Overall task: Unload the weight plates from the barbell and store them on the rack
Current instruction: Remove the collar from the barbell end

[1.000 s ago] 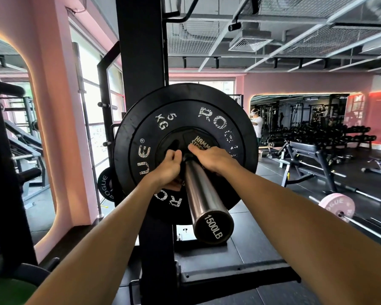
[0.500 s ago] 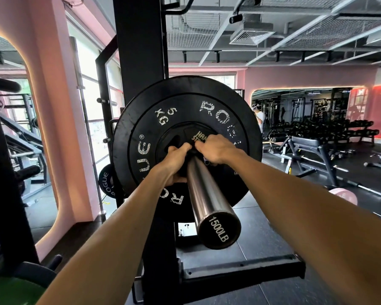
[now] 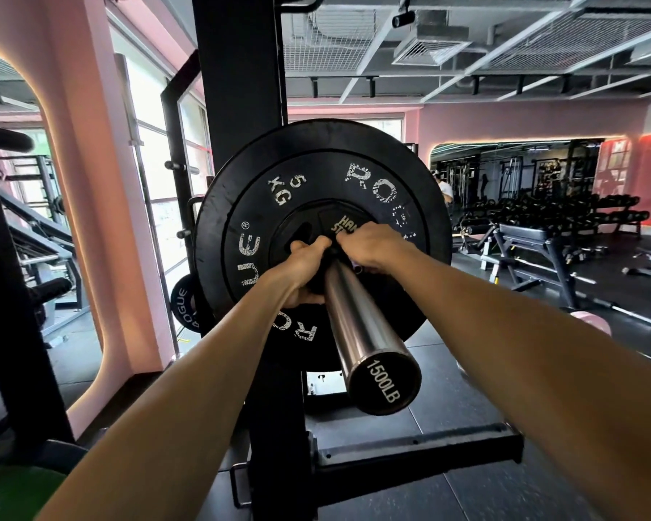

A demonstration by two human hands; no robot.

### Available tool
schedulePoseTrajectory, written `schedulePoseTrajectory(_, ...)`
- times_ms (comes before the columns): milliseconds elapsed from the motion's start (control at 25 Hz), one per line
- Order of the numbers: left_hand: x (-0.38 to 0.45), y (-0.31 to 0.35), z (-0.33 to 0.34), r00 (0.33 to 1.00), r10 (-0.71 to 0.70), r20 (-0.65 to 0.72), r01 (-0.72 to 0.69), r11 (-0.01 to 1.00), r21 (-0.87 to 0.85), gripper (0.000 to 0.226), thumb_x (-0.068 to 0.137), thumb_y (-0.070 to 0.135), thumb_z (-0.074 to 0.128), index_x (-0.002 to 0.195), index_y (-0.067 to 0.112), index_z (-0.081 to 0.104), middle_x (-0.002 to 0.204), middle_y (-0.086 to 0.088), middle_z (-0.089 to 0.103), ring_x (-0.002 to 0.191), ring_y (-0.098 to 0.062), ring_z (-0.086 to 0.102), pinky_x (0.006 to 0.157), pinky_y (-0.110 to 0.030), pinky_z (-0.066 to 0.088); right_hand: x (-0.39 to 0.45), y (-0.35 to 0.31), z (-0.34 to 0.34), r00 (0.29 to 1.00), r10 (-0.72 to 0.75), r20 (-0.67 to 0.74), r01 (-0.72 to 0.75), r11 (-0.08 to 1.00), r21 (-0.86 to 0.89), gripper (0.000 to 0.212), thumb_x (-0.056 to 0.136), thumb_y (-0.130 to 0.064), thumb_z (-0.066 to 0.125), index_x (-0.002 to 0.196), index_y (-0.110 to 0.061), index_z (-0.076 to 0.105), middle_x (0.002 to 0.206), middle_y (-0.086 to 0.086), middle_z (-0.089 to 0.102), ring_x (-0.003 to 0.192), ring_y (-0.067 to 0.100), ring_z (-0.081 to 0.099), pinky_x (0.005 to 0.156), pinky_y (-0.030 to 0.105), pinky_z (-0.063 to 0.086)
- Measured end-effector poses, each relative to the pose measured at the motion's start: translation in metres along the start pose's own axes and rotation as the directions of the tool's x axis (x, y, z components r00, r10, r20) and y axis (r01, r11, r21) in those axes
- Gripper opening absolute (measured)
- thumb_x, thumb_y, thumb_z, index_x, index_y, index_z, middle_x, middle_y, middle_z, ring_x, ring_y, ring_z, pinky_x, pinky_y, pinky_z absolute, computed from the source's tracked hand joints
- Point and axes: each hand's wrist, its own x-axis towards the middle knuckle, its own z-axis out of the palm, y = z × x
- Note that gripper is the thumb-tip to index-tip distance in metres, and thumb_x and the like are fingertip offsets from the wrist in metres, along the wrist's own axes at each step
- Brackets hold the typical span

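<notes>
Two hands: both are up at the hub of the stack, left hand (image 3: 304,265) and right hand (image 3: 373,245), one either side of the bar.
Grip: each has its fingers curled onto the small inner plate (image 3: 322,227) or a collar on it — I cannot tell which from here.
Plates: the small one sits against the 5 kg plate (image 3: 264,235), and a wider black plate (image 3: 425,189) stands behind that; all are on the barbell sleeve (image 3: 358,321).
Axis: the sleeve runs from the plates straight back toward the person, its capped end nearest and below the hands — so anything coming off must slide along it toward them.
Nearer hand: neither, by my eye; they are about level.
Rack: the black upright (image 3: 237,88) stands just behind the plates, with another small plate (image 3: 185,302) hung low on its left.
</notes>
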Motion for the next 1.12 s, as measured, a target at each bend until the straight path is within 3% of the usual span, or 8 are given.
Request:
schedulePoseTrajectory(160, -0.001, -0.001, -0.001, 1.0, -0.015, 0.01, 0.015, 1.0, -0.023, 0.038, 0.088, 0.046, 0.053, 0.111, 0.021, 0.035, 0.114, -0.01, 0.054, 0.106, -0.028, 0.061, 0.072, -0.044, 0.058, 0.002, -0.006, -0.011, 0.984, -0.02, 0.179, -0.002, 0.992, 0.124, 0.054, 0.092, -0.052, 0.043, 0.082, -0.001, 0.054, 0.075, 0.02, 0.062, 0.051, 0.036, 0.067, 0.049, 0.038, 0.058)
schedulePoseTrajectory(320, 0.0, 0.0, 0.0, 1.0, -0.01, 0.009, 0.01, 0.999, -0.054, 0.038, 0.088, 0.044, 0.053, 0.112, 0.02, 0.037, 0.108, -0.008, 0.054, 0.095, -0.025, 0.06, 0.064, -0.04, 0.056, 0.001, -0.004, -0.003, 0.993, -0.099, 0.064, 0.089, 0.985, 0.147, 0.043, 0.092, -0.035, 0.039, 0.066, -0.004, 0.056, 0.07, 0.014, 0.064, 0.058, 0.031, 0.065, 0.045, 0.022, 0.044)
schedulePoseTrajectory(480, 0.001, 0.001, 0.0, 1.0, -0.02, -0.022, 0.02, 1.0, -0.01, 0.044, 0.089, 0.046, 0.052, 0.119, 0.018, 0.037, 0.114, -0.011, 0.054, 0.106, -0.028, 0.06, 0.062, -0.041, 0.055, -0.002, 0.003, 0.009, 0.987, -0.082, -0.138, 0.11, 0.971, 0.211, 0.043, 0.089, -0.039, 0.046, 0.083, -0.003, 0.067, 0.097, 0.021, 0.067, 0.089, 0.036, 0.062, 0.068, 0.027, 0.043)
schedulePoseTrajectory(600, -0.002, 0.004, 0.0, 0.999, -0.028, -0.017, 0.028, 1.0, -0.001, 0.041, 0.09, 0.046, 0.052, 0.117, 0.019, 0.038, 0.116, -0.01, 0.052, 0.106, -0.028, 0.059, 0.055, -0.039, 0.054, -0.004, 0.003, 0.012, 0.986, -0.057, -0.157, 0.102, 0.949, 0.298, 0.039, 0.088, -0.039, 0.048, 0.079, -0.005, 0.066, 0.091, 0.019, 0.068, 0.087, 0.035, 0.062, 0.074, 0.032, 0.047)
schedulePoseTrajectory(720, -0.006, -0.002, -0.001, 1.0, -0.028, 0.002, 0.028, 0.995, -0.092, 0.027, 0.093, 0.039, 0.05, 0.106, 0.018, 0.041, 0.105, -0.005, 0.05, 0.086, -0.02, 0.059, 0.046, -0.033, 0.053, -0.01, 0.02, 0.023, 0.969, 0.152, -0.194, -0.017, 0.826, 0.563, 0.038, 0.091, -0.032, 0.045, 0.078, -0.002, 0.066, 0.083, 0.023, 0.067, 0.082, 0.036, 0.065, 0.078, 0.041, 0.053)
schedulePoseTrajectory(840, -0.011, -0.006, -0.005, 0.992, -0.08, 0.096, 0.097, 0.978, -0.187, 0.04, 0.094, 0.04, 0.047, 0.124, 0.014, 0.04, 0.119, -0.012, 0.055, 0.087, -0.024, 0.063, 0.059, -0.041, 0.057, -0.01, 0.03, 0.02, 0.978, 0.188, -0.094, -0.094, 0.791, 0.605, 0.041, 0.093, -0.027, 0.042, 0.093, 0.007, 0.065, 0.1, 0.031, 0.066, 0.091, 0.042, 0.066, 0.085, 0.048, 0.053)
schedulePoseTrajectory(960, -0.024, -0.004, -0.008, 0.978, -0.138, 0.16, 0.161, 0.976, -0.146, 0.062, 0.093, 0.043, 0.044, 0.142, 0.007, 0.033, 0.128, -0.02, 0.056, 0.093, -0.028, 0.062, 0.074, -0.045, 0.056, -0.013, 0.027, 0.002, 0.995, 0.074, 0.072, -0.103, 0.762, 0.639, 0.035, 0.093, -0.025, 0.047, 0.093, 0.008, 0.059, 0.083, 0.029, 0.067, 0.062, 0.037, 0.069, 0.054, 0.042, 0.057)
schedulePoseTrajectory(1120, -0.055, 0.003, -0.007, 0.984, -0.132, 0.118, 0.141, 0.987, -0.072, 0.065, 0.091, 0.045, 0.046, 0.141, 0.006, 0.032, 0.101, -0.016, 0.058, 0.067, -0.023, 0.065, 0.052, -0.032, 0.054, -0.041, 0.024, -0.004, 0.987, 0.065, 0.146, -0.146, 0.739, 0.657, 0.026, 0.095, -0.016, 0.043, 0.079, 0.002, 0.054, 0.058, 0.02, 0.062, 0.04, 0.032, 0.063, 0.038, 0.033, 0.051)
